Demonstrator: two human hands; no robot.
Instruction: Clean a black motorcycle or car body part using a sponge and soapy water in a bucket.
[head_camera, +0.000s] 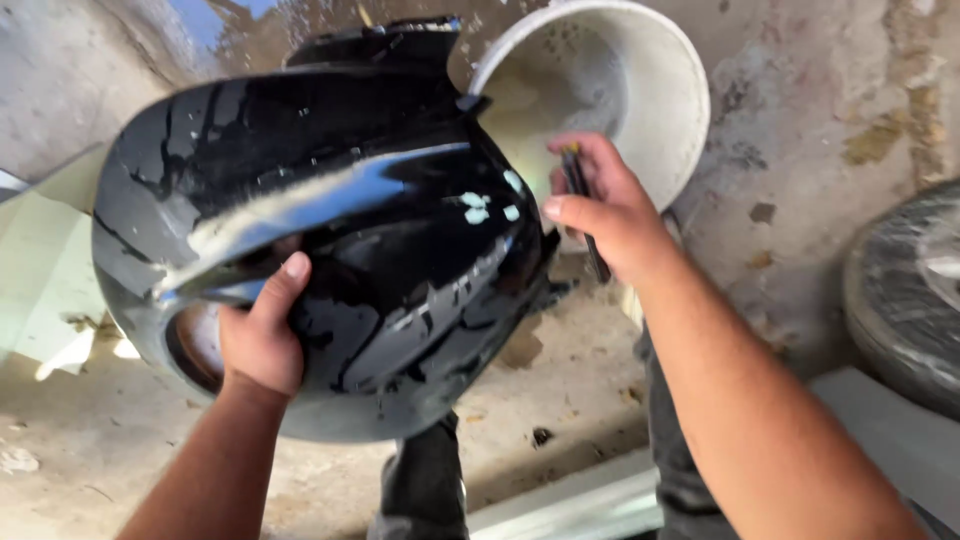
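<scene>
One glossy black motorcycle fuel tank (330, 230), wet, w/ a few pale spots near its right side, held up over the floor; left hand (262, 335) grips its lower edge, thumb up on the shell; right hand (608, 210) is closed round one dark folded piece, prob. sanding paper (585, 212), just beside the tank; one white bucket (620, 90) behind, pale liquid inside; one tyre (905, 290) at right; rough stained concrete floor (790, 150); two dark trouser legs below.
</scene>
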